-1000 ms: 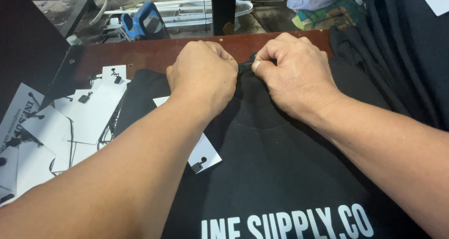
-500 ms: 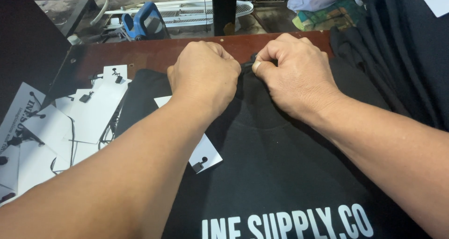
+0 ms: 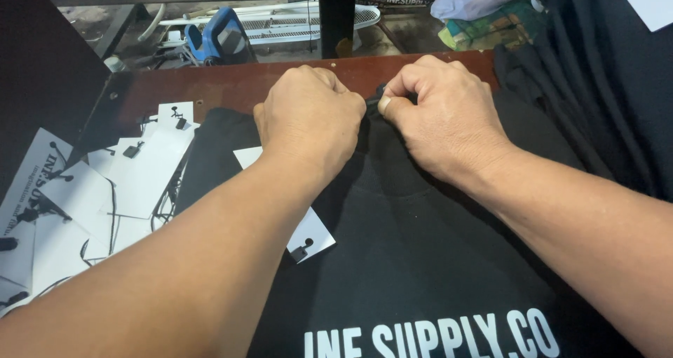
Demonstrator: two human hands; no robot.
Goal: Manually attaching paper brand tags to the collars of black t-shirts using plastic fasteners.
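We have our left hand (image 3: 310, 116) fisted and our right hand (image 3: 442, 116) pinching the neck edge of the black garment (image 3: 420, 253), white hang tags (image 3: 133, 183) lying left of it.

We see white card tags (image 3: 151, 172) heaped on our reddish-brown table (image 3: 231, 85), and a blue tool (image 3: 219, 36) beyond its edge.

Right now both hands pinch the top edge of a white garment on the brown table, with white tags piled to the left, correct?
Not quite: the garment is black, not white, as the head view shows. The left hand and right hand do pinch its top edge on the brown table, with white tags piled left.
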